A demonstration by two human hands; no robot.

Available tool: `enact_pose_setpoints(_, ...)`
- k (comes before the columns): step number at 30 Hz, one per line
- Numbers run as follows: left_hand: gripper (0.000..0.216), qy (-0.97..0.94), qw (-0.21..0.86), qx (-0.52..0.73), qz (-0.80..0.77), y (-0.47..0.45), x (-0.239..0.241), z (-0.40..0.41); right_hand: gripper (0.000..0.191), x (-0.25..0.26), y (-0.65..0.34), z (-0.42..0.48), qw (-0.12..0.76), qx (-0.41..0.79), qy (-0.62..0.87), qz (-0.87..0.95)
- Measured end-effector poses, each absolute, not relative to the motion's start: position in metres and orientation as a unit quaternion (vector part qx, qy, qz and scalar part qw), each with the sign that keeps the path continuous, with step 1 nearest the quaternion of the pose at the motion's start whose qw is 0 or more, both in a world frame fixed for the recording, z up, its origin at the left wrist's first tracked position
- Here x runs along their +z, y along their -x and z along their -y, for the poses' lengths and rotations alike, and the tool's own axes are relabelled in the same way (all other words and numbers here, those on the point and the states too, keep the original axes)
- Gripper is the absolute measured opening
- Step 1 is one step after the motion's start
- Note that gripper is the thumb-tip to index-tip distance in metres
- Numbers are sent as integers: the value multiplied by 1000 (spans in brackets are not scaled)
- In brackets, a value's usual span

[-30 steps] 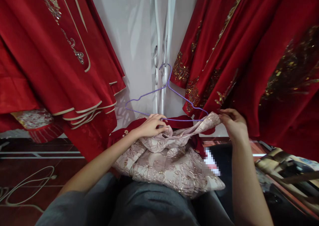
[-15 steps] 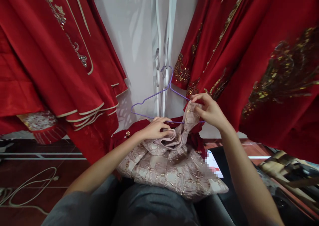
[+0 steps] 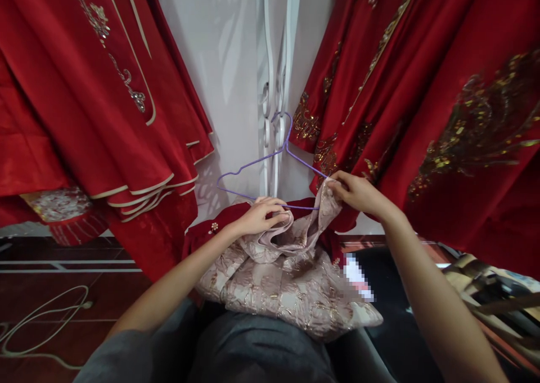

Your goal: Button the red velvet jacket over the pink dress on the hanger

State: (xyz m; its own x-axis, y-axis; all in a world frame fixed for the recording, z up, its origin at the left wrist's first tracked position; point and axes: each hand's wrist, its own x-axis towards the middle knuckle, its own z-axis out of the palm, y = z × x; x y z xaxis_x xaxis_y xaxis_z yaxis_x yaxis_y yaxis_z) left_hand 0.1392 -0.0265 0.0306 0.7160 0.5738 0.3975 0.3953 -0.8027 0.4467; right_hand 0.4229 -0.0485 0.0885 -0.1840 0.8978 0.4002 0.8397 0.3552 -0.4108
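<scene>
A pale pink brocade garment (image 3: 291, 287) lies bunched on my lap, over a dark red garment (image 3: 219, 220). A purple wire hanger (image 3: 253, 163) stands behind it, its lower bar at the garment's top. My left hand (image 3: 259, 215) is closed on the garment's folded edge next to the hanger's lower bar. My right hand (image 3: 356, 193) pinches a raised corner of the same pink fabric by the hanger's right arm.
Red embroidered dresses hang to the left (image 3: 84, 90) and to the right (image 3: 422, 90). A white wardrobe door (image 3: 236, 62) stands between them. A white cable (image 3: 46, 321) lies on the dark red floor at the left. Cluttered objects (image 3: 489, 293) sit at the lower right.
My right hand swung the garment's corner from the far right up and in toward the hanger, then lowered it slightly onto the hanger's right arm. My left hand stayed put.
</scene>
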Motion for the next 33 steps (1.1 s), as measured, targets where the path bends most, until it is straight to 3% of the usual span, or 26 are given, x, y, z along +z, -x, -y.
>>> enact_pose_setpoints(5, 31, -817, 205, 420, -336, -117, 32, 13, 31, 66, -418, 43, 375, 79, 555, 738)
enact_pose_setpoints(11, 36, -588, 132, 614, -509, -49, 17, -14, 36, 59, -420, 37, 456, 62, 541, 704)
enact_pose_setpoints(20, 39, -438, 256, 665, -548, -11, -13, -34, 33, 58, -415, 34, 473, 69, 532, 699)
enact_pose_setpoints(33, 33, -462, 215, 716, -476, -17, -4, -28, 30, 57, -422, 32, 478, 47, 519, 707)
